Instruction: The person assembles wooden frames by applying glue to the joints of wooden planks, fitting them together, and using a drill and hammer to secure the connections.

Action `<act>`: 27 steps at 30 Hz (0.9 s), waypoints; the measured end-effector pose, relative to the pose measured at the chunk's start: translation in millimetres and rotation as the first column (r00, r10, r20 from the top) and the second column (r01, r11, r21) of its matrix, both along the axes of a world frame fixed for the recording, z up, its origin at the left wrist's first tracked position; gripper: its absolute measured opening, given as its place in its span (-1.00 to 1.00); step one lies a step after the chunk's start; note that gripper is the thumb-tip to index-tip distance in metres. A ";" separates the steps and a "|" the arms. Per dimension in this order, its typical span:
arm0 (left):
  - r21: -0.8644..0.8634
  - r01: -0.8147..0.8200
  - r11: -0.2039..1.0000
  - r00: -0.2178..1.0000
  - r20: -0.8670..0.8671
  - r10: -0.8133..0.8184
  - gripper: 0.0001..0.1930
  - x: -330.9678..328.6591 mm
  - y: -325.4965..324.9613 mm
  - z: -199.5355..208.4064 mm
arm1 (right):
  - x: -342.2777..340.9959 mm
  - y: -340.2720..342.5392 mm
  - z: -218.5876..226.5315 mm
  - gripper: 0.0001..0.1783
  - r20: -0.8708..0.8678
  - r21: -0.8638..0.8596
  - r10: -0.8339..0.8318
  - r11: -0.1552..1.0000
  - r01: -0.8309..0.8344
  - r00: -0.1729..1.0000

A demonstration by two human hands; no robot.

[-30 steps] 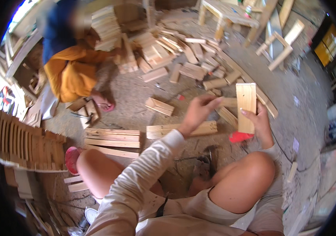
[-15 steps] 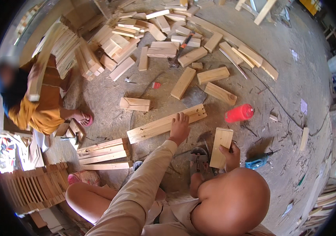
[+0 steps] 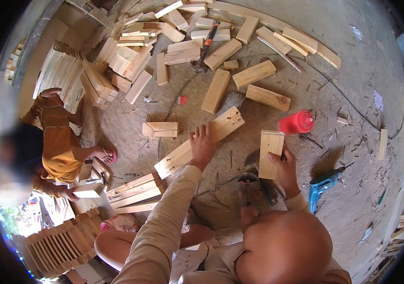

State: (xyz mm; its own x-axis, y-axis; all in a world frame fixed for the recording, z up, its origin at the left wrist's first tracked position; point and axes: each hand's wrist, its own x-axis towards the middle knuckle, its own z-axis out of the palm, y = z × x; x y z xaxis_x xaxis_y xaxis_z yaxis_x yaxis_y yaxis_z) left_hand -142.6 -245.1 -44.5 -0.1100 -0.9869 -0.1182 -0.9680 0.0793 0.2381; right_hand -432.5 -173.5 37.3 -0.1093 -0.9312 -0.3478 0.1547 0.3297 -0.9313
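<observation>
My left hand [image 3: 202, 146] is closed over the middle of a long wooden plank [image 3: 227, 125], its fingers reaching across to the far edge. Small dark holes or knots dot the plank's right end, and it lies slanted on the floor. To the right, my right hand [image 3: 285, 170] grips a short wooden block [image 3: 268, 147] by its right side, thumb on the face, holding it upright above my sandalled foot. Just beyond that block a red bottle [image 3: 296, 122] lies on its side. A blue power drill [image 3: 322, 188] rests right of my knee.
Loose wooden blocks [image 3: 261, 97] and a hammer [image 3: 208, 45] lie ahead, before a larger wood pile [image 3: 128, 57]. Planks [image 3: 136, 190] and a slatted stack [image 3: 53, 248] are at left. A co-worker [image 3: 55, 137] squats there, one hand on wood. A cable [image 3: 341, 94] crosses the floor.
The long plank's right end has swung away from me under my left hand. The co-worker has lowered the long timber and leaned down. My right hand still holds the block. The view has shifted slightly.
</observation>
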 end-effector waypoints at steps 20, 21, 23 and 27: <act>0.561 0.130 0.818 0.865 -0.467 0.182 -0.27 12.0 -114.4 13.6 | -5.3 1.7 -39.5 -0.19 0.308 0.008 -0.238 0.969 0.248 0.921; 0.607 0.146 0.781 0.839 -0.494 0.227 -0.30 18.8 -121.2 26.5 | -4.8 2.0 -39.5 -0.14 0.285 -0.034 -0.235 0.966 0.254 0.929; 0.576 0.211 0.790 0.672 -0.672 0.311 -0.23 51.5 -130.6 47.1 | 2.5 -2.1 -39.7 -0.04 0.255 -0.119 -0.223 0.958 0.259 0.941; 0.530 0.096 0.842 0.566 -0.725 0.392 -0.18 94.2 -146.1 111.5 | 18.2 -6.6 -20.2 0.11 -0.108 -0.248 -0.128 0.964 0.098 0.986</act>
